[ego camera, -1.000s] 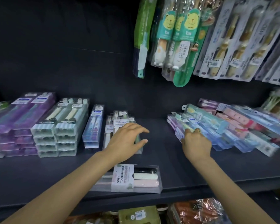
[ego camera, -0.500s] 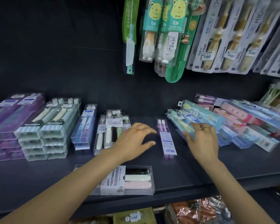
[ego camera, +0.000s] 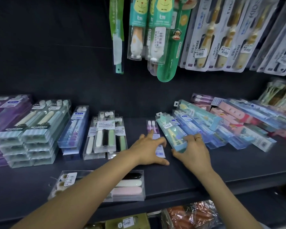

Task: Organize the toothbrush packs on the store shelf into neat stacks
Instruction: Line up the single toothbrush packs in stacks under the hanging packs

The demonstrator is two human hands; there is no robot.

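A slim purple toothbrush pack [ego camera: 153,128] lies alone on the dark shelf [ego camera: 221,164]. My left hand [ego camera: 149,151] covers its near half, fingers curved around it. My right hand [ego camera: 192,150] grips the near end of a teal toothbrush pack [ego camera: 170,131], the leftmost of a loose, slanted heap of blue and pink packs [ego camera: 229,128]. To the left stand neat stacks: "soft toothbrush" packs [ego camera: 105,134], a blue pack stack [ego camera: 74,129], grey-green packs [ego camera: 31,131] and purple packs [ego camera: 5,109].
A wide clear pack with black, white and pink handles [ego camera: 122,185] lies at the shelf's front edge under my left forearm. Hanging packs [ego camera: 163,30] fill the wall above. Goods show on the shelf below [ego camera: 188,215].
My left hand has moved right from the "soft toothbrush" packs onto the purple pack, which appeared on the shelf after my right hand left it there. My right hand now holds the teal pack.
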